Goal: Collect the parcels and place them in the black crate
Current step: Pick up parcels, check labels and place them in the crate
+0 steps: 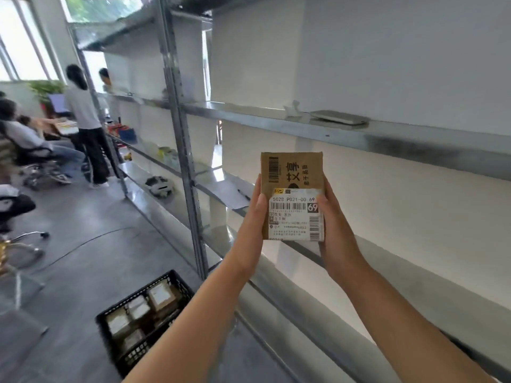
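Note:
A small brown cardboard parcel with a white shipping label is held upright in front of the metal shelving. My left hand grips its left edge and my right hand grips its right edge, thumb over the label. The black crate stands on the floor at lower left, below my left forearm, with several brown parcels inside it.
Metal shelving runs along the white wall; a flat grey packet and a small white item lie on the upper shelf. Farther shelves hold assorted things. People stand and sit at the far left beside office chairs. A cable crosses the grey floor.

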A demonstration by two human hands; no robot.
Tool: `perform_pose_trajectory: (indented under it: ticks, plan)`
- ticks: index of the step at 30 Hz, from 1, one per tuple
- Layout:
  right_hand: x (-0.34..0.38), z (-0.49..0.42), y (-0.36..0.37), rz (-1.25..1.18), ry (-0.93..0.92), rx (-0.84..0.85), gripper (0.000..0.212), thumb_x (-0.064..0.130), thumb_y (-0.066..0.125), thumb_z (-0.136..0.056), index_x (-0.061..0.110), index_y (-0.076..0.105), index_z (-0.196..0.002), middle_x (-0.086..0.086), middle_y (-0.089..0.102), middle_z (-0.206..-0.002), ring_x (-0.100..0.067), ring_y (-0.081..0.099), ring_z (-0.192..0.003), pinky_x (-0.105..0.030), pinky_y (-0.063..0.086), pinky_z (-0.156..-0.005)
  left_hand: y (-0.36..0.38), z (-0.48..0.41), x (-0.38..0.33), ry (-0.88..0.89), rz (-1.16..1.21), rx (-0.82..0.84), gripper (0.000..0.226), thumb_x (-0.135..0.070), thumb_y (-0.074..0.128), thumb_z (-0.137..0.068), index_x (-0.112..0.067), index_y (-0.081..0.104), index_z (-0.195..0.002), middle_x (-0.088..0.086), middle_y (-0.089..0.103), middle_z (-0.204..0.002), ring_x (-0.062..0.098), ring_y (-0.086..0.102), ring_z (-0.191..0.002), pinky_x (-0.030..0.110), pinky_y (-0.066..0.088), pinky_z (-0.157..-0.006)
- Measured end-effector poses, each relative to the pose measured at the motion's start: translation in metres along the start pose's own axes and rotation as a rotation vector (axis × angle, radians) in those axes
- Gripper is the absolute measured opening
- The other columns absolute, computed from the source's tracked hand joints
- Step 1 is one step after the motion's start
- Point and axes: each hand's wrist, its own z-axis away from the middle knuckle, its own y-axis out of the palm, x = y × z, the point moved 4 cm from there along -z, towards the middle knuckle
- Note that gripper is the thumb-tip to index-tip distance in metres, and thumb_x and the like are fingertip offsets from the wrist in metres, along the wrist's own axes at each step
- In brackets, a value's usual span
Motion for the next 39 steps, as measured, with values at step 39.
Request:
perform_pose_trajectory:
  ticks: [39]
  plan:
    - [-0.380,-0.326,0.477,-0.207,0.449,0.871,0.059,0.046,0.034,-0.090,0.038,0.017,-0.147,0.007,0.052,-0.135,-0.007,0.057,-0.117,-0.015,0.052,-0.078,-0.569,-0.073,0.229,-0.481,-0.109,-0.846,0.049,-0.035,0.036,-0.101,-0.045,0.021,-0.146,-0.007,0.060,-0.130,0.009,0.063,-0.111,0.025,0.053,-0.086]
